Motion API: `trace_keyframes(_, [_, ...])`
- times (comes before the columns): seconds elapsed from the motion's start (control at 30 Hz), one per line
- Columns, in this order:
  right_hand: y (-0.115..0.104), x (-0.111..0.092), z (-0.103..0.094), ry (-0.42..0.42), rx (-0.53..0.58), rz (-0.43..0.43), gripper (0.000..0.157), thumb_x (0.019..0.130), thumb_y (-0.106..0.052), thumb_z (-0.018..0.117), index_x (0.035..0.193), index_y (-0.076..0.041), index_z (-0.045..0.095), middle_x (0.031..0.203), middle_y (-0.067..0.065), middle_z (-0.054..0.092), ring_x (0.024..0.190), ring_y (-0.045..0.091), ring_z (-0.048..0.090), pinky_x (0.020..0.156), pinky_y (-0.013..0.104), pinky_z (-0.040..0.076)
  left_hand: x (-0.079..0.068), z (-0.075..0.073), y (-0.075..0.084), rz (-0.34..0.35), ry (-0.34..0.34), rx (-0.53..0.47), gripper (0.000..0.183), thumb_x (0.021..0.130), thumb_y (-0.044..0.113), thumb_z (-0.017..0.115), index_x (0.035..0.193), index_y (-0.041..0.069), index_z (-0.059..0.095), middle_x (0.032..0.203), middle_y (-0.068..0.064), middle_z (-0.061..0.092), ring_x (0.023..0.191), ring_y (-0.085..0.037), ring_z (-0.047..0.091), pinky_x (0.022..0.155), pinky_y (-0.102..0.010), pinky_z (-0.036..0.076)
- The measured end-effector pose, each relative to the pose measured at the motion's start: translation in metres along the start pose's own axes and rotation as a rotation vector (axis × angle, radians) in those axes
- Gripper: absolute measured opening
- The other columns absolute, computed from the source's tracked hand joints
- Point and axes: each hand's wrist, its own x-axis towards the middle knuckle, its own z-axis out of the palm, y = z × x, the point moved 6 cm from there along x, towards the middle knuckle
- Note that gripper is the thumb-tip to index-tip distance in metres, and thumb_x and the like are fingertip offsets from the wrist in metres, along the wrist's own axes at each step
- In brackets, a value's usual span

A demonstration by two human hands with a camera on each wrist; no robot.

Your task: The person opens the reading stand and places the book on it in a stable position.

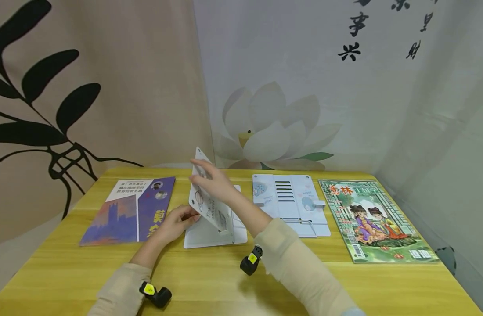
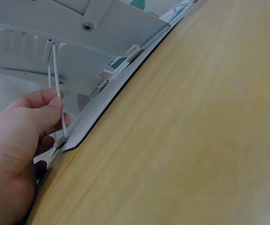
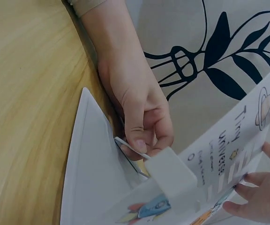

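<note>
A white bookstand (image 1: pixel 211 211) stands half-raised at the table's middle, its printed panel tilted up over a flat base plate (image 1: pixel 205 239). Behind that panel, my left hand (image 1: pixel 180 221) pinches a thin wire support leg (image 2: pixel 56 93) between thumb and fingers, low beside the base. The panel's back shows a row of slots in the left wrist view. My right hand (image 1: pixel 213 181) lies with spread fingers against the panel's printed front, near its upper part. "Tiny universe" lettering (image 3: pixel 223 150) and a white page clip (image 3: pixel 171 176) show on that face.
To the right lies a second white bookstand (image 1: pixel 265 186), folded flat, with slots and a wire page holder. A colourful magazine (image 1: pixel 377 219) is at the far right. On the left lies a purple book (image 1: pixel 123 217). A curtain (image 1: pixel 146 87) hangs behind the wooden table (image 1: pixel 202 281).
</note>
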Motion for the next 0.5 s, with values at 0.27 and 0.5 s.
trace_keyframes(0.27, [-0.0031,0.0000,0.0019,0.005,-0.040,-0.018,0.056,0.091,-0.039,0.057,0.144,-0.031,0.044,0.153,-0.001,0.031,0.139,0.020,0.027,0.106,0.051,0.028,0.0000,-0.0008,0.0025,0.036,0.018,-0.011,0.006,0.091,0.003,0.064,0.093,0.001,0.069,0.085,-0.006,0.058,0.077,-0.017,0.048,0.066,-0.028,0.042])
trace_keyframes(0.5, [0.0022,0.0032,0.0005,-0.060,-0.092,-0.061,0.054,0.096,-0.045,0.052,0.147,-0.030,0.040,0.155,-0.001,0.027,0.141,0.012,0.018,0.108,0.054,0.023,-0.0010,0.0003,0.0049,0.063,0.008,-0.046,0.005,0.090,0.002,0.064,0.093,0.000,0.068,0.088,-0.005,0.061,0.080,-0.016,0.050,0.067,-0.028,0.043])
